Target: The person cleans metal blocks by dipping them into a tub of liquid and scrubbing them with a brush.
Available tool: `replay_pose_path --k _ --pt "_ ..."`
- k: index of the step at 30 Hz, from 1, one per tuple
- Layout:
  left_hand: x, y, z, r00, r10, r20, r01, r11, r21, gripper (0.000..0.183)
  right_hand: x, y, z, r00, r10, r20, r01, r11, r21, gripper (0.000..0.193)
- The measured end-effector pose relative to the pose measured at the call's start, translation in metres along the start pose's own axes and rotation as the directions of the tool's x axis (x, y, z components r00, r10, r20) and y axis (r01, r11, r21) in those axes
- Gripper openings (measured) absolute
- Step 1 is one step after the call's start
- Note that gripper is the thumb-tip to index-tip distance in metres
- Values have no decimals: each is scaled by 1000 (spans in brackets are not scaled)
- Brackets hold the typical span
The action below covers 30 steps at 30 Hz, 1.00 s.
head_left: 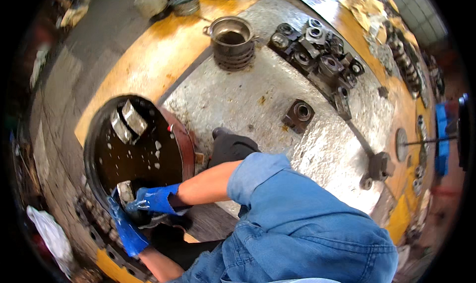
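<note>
Both hands are in wet blue rubber gloves at the near edge of a round black tub [90, 154] of dark brown liquid. Between them is a silvery metal part [125, 191], partly hidden by the gloves; its full shape does not show. My left hand [119, 214] grips it from the left, by the tub rim. My right hand [148, 200] closes on it from the right, over the liquid. Two shiny metal blocks [134, 118] stick out of the liquid at the tub's far side, with pale bits of foam floating nearby.
A metal plate [233, 104] covers the floor to the right, bearing a ribbed metal cylinder [231, 42], a single bored block [299, 115] and a pile of oily machined parts [322, 50]. A red-brown panel [182, 144] lines the tub's right side. A white bag [52, 238] lies lower left.
</note>
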<state>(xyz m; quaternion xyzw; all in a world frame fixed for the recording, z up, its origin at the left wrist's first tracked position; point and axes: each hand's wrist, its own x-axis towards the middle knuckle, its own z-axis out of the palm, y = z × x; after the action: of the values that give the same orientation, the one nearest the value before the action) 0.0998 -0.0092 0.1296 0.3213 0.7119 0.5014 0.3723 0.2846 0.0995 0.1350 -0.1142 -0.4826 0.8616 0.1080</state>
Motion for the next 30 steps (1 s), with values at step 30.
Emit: replay_pose_path --k 30 --pt "4 116 106 906 365 213 -399 905 145 56 -107 -124 -116 227 -879 -419 -99 408 -908 52"
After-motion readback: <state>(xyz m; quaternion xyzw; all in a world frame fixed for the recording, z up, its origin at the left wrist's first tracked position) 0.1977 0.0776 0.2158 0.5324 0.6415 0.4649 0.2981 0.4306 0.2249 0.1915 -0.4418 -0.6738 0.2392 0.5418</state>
